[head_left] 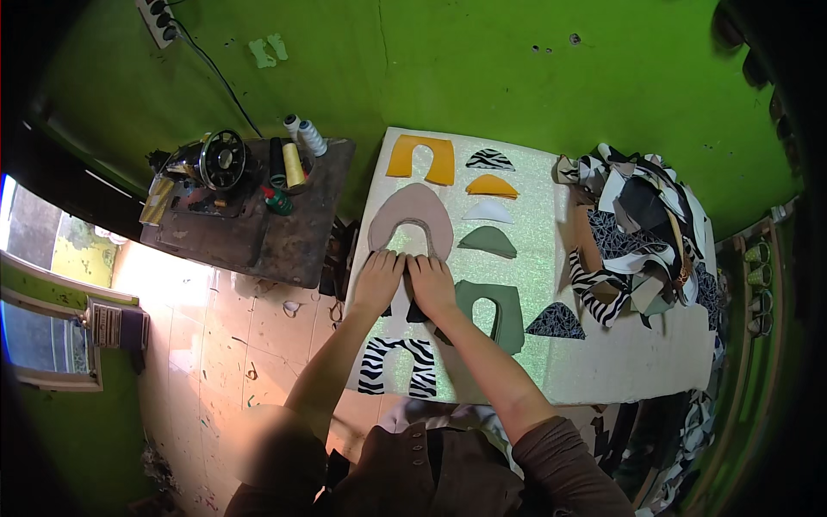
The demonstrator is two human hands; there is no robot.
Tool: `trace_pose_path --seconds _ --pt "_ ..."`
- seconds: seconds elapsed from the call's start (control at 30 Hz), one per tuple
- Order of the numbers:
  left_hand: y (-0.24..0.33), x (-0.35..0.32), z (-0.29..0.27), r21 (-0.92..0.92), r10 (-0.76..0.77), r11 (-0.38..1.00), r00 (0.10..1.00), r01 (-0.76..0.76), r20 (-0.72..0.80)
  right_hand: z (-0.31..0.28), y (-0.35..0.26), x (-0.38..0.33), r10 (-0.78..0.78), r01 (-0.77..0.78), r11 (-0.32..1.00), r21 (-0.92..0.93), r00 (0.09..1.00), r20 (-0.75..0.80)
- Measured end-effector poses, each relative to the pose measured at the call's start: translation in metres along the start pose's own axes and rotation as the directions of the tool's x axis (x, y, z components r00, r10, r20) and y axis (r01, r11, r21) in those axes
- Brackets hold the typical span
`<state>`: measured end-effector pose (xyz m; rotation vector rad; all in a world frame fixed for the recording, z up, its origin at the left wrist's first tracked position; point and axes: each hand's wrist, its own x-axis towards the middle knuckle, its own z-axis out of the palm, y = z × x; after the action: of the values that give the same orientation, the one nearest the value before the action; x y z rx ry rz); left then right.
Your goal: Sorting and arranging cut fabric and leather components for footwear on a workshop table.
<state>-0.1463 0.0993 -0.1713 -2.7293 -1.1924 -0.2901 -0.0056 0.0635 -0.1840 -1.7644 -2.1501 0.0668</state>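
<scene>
Side by side on the table, my left hand (379, 280) and my right hand (430, 283) meet at the lower ends of a beige arch-shaped fabric piece (413, 196). Their fingers are bent and close together, apparently gripping its two legs; the fingertips are partly hidden. Dark fabric (416, 312) shows under my wrists. Nearer to me lies a zebra-print arch (372, 364). A green arch stack (510, 314) rests beside my right forearm, and a yellow arch (438, 159) lies at the far end.
Half-round pieces, among them a green one (488, 242), line the white table (534, 379). A patterned dark piece (558, 320) lies right of them. Fabric scraps (637, 224) are heaped at the right. A sewing machine (207, 164) and thread cones (312, 138) stand on a dark table at left.
</scene>
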Motion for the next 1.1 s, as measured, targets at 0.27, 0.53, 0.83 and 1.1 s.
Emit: trace_pose_path --seconds 0.27,0.53,0.83,1.1 --pt "0.024 -0.002 -0.022 -0.219 -0.072 0.974 0.993 0.051 -0.090 -0.039 0.017 -0.023 0.031 0.001 0.974 0.228 0.991 -0.132" --pt "0.104 0.026 -0.011 -0.471 0.116 0.876 0.993 -0.104 -0.004 -0.083 0.082 -0.084 0.145 -0.146 0.989 -0.003 0.978 0.153" --pt "0.129 0.043 0.021 -0.258 0.098 0.962 0.995 -0.090 0.017 -0.073 0.114 -0.095 0.032 -0.032 0.995 0.098 0.999 -0.004" --pt "0.125 0.067 0.031 -0.168 0.078 0.983 0.997 -0.073 0.021 -0.059 0.127 -0.071 0.022 -0.021 1.000 0.012 0.992 -0.122"
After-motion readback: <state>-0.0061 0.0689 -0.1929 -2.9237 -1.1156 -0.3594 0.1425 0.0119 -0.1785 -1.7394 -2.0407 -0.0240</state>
